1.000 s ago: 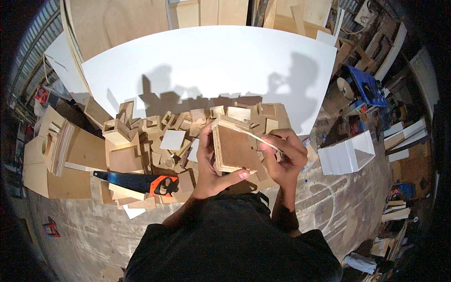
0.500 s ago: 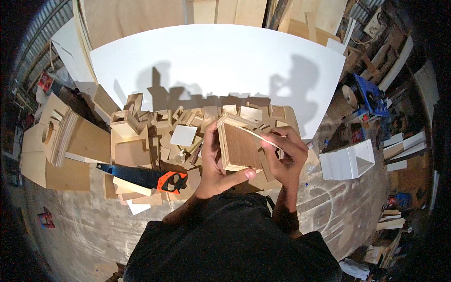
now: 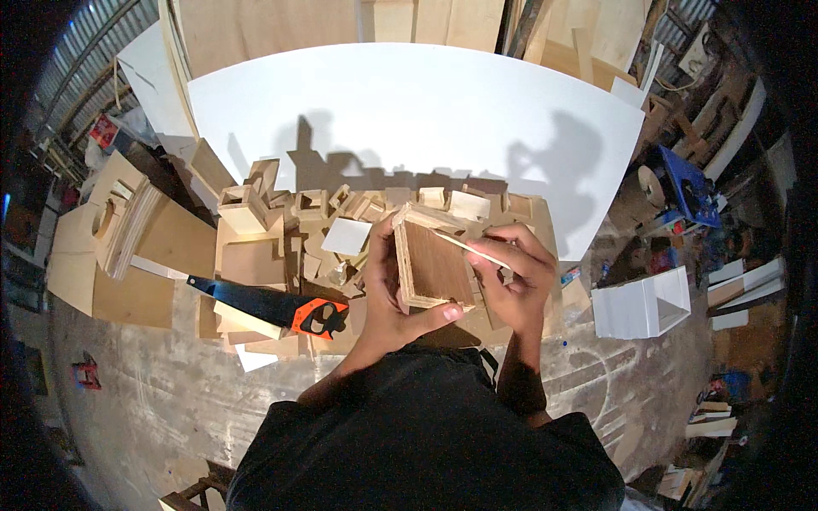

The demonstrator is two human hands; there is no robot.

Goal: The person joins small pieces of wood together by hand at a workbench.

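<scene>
A small wooden box with a brown face and pale plywood edges is held up in front of my body. My left hand wraps round its left side, the thumb along the lower edge. Between the thumb and fingers of my right hand is a thin pale wooden stick. The stick slants down to the right, and its far end lies at the box's upper right edge. Whether it touches the box I cannot tell.
Wood offcuts and small wooden boxes crowd the surface beyond my hands. A handsaw with an orange and black handle lies at the left. Behind stands a large white panel. A white open box sits on the floor at the right.
The view has shifted slightly, so the surroundings sit farther right. Both hands keep their grip on the box and the stick, with almost no movement.
</scene>
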